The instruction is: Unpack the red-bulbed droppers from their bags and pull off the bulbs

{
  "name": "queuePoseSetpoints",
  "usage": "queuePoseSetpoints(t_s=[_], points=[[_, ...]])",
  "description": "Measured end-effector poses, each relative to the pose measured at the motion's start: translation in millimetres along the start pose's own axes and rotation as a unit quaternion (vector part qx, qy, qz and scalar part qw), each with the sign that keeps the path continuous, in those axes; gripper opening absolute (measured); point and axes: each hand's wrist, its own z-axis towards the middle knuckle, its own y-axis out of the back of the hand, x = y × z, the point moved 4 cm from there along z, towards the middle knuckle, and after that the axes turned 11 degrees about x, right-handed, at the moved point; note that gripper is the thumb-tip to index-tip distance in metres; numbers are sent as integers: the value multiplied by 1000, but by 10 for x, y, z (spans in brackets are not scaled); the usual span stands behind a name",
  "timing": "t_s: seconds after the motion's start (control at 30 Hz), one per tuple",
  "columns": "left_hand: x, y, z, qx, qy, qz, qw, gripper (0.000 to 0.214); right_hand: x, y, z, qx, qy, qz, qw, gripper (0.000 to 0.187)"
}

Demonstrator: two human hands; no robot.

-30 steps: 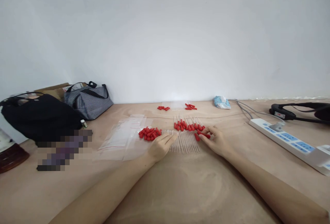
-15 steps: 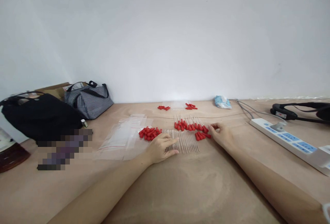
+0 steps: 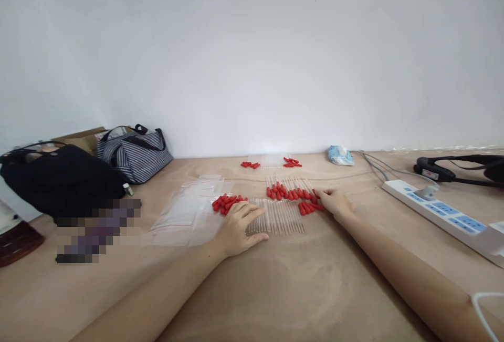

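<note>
My left hand (image 3: pixel 238 228) lies over the left end of a row of clear thin glass tubes (image 3: pixel 281 217), its fingers spread and thumb apart. Just behind it, a pile of red rubber bulbs (image 3: pixel 223 204) is partly covered by the fingers. At the right end, my right hand (image 3: pixel 334 203) is closed, with its fingertips at the red bulb of a glass dropper (image 3: pixel 315 194). That dropper is the rightmost in a row of red-bulbed droppers (image 3: pixel 293 194) behind the tubes. A few loose red bulbs (image 3: pixel 306 208) lie in front of my right fingertips.
Clear zip bags (image 3: pixel 181 208) lie to the left. Farther back are more red bulbs (image 3: pixel 292 163) and tubes. A tissue pack (image 3: pixel 340 156) and a power strip (image 3: pixel 437 210) are at right; a striped bag (image 3: pixel 142 153) and black bag (image 3: pixel 66 179) stand at left.
My left hand has shifted slightly left, uncovering more tubes. My right fingertips have moved left and closed at the rightmost dropper's bulb.
</note>
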Motion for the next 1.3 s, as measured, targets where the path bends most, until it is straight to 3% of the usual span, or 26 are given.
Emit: queuePoseSetpoints(t_s=[0.1, 0.2, 0.27, 0.37, 0.5, 0.63, 0.8, 1.13, 1.3], points=[[7, 0, 2, -9, 2, 8, 1000, 48, 30, 17, -100, -7, 18, 21, 1000, 44], [14, 23, -2, -36, 7, 21, 999, 46, 174, 59, -302, -57, 127, 28, 990, 39], [22, 51, -8, -63, 20, 45, 997, 44, 344, 78, -506, -97, 266, 4, 959, 31], [9, 85, -10, -86, 21, 99, 991, 38, 575, 30, -835, -97, 439, -43, 892, 19], [-82, 78, 7, -79, -37, 140, 986, 29, 758, -51, -1160, -87, 557, -53, 824, 16], [-146, 40, 13, -81, -65, 141, 984, 18, 829, -101, -1291, -85, 598, -49, 795, 14], [-172, 21, 11, -90, -78, 143, 983, 16, 850, -116, -1292, -85, 593, -77, 797, 13], [-216, 29, -1, -89, -116, 148, 978, 16, 838, -111, -1302, -137, 629, -104, 758, 8], [-217, 25, -5, -87, -121, 137, 979, 16, 815, -116, -1276, -126, 631, -106, 758, 8]])
